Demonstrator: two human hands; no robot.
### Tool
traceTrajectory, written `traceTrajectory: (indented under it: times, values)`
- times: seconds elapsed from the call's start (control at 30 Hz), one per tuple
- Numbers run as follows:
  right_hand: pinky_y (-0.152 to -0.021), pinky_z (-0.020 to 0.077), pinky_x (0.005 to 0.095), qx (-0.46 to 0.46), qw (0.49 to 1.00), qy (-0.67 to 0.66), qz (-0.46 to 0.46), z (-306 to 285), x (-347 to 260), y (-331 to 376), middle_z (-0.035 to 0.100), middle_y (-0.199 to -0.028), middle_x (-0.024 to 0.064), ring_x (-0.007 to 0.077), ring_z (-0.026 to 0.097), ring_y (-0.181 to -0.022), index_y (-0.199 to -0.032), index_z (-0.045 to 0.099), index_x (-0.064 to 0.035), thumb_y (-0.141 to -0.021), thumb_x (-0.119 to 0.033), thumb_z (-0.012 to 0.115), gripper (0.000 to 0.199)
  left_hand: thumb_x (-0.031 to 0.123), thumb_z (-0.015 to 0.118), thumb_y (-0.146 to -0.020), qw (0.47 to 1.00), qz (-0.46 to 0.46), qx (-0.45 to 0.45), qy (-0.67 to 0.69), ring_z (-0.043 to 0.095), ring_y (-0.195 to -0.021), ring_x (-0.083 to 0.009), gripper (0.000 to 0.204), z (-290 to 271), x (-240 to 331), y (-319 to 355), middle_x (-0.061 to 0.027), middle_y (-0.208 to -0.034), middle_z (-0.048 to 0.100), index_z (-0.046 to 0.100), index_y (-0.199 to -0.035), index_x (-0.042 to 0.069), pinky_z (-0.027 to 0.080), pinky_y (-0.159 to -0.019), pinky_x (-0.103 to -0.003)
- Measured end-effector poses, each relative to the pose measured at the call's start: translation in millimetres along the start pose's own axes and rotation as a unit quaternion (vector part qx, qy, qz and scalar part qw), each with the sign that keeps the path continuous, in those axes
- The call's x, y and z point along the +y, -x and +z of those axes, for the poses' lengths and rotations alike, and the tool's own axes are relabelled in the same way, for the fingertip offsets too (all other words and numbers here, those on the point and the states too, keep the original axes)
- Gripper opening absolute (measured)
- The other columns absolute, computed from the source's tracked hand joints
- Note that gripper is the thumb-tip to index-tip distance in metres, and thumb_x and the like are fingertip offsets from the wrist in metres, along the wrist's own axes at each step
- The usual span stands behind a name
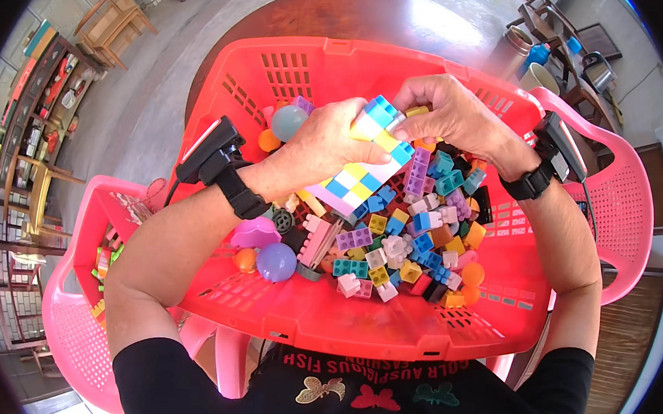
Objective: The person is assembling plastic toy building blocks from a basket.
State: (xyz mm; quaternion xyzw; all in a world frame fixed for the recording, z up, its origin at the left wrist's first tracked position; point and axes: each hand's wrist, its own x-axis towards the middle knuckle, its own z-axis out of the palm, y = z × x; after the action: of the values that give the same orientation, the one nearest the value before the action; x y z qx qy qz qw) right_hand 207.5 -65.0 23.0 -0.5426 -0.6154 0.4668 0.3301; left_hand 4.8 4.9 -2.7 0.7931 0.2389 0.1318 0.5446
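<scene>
My left hand [329, 141] is closed around a built block of toy bricks [361, 177] in blue, white and yellow, with a pale pink base. The built block is tilted above the red basket [408, 320]. At its upper end my right hand [451, 117] is pinched, thumb and forefinger closed on a small toy brick [416, 111] that looks yellow and is mostly hidden by the fingers. Below both hands lie loose toy bricks [355, 238] in many colours. A purple ball [276, 262] and a grey-blue ball [289, 123] are in the basket too.
The basket stands by a round brown table [284, 13]. A pink plastic chair [631, 207] is at the right; another pink chair [77, 327] at the left carries a red container [87, 258] of bricks. A metal flask [513, 50] and a shelf [60, 88] are farther off.
</scene>
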Motion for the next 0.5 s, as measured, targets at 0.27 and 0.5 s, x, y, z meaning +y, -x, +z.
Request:
traceTrajectory:
  times: [0.27, 0.5]
  values:
    - [-0.049, 0.0396, 0.0215, 0.028, 0.999, -0.036, -0.021, 9, -5, 4, 0.059, -0.069, 0.0017, 0.0063, 0.052, -0.057, -0.083, 0.063, 0.0, -0.073, -0.012, 0.078, 0.022, 0.014, 0.076, -0.076, 1.0, 0.022, 0.016, 0.01, 0.062, -0.086, -0.0108, 0.04, 2, 2, 5, -0.0043, -0.096, 0.062, 0.053, -0.106, 0.002, 0.052, -0.075, -0.026]
    - [-0.051, 0.0385, 0.0201, 0.02, 0.999, -0.049, 0.005, 8, -2, 1, 0.06, -0.074, 0.001, 0.0049, 0.052, -0.06, -0.087, 0.061, -0.001, -0.075, -0.012, 0.075, 0.022, 0.017, 0.077, -0.07, 0.996, 0.054, 0.041, 0.05, 0.064, -0.082, -0.0165, 0.039, 4, -9, -3, -0.0097, -0.087, 0.064, 0.055, -0.098, 0.0, 0.051, -0.071, -0.031]
